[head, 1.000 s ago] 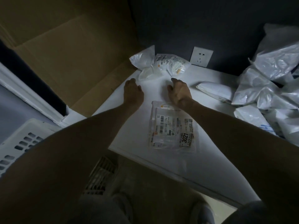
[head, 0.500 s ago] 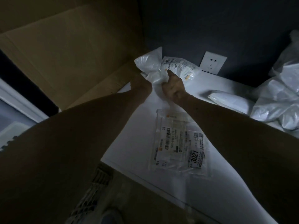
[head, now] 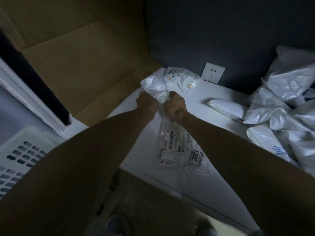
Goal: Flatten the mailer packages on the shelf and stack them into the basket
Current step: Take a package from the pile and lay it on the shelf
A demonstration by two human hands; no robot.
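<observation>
A crumpled white mailer (head: 172,82) with printed labels lies at the back left of the white shelf (head: 213,92). My left hand (head: 147,103) and my right hand (head: 174,106) both grip its near end, fingers curled into the plastic. Just behind my right wrist a flattened clear mailer (head: 180,148) with barcode labels and a "3021" sticker lies flat on the shelf. The white slotted basket (head: 22,150) sits low at the left, partly hidden by my left arm.
A heap of crumpled white mailers (head: 286,103) fills the shelf's right side. A large cardboard sheet (head: 81,65) leans on the left. A wall socket (head: 213,72) sits on the dark back wall. The shelf's front edge runs diagonally below my arms.
Both hands reached from the bare shelf to the crumpled mailer at the back, closed on its near end and drew it slightly toward me. The flattened mailer stayed put.
</observation>
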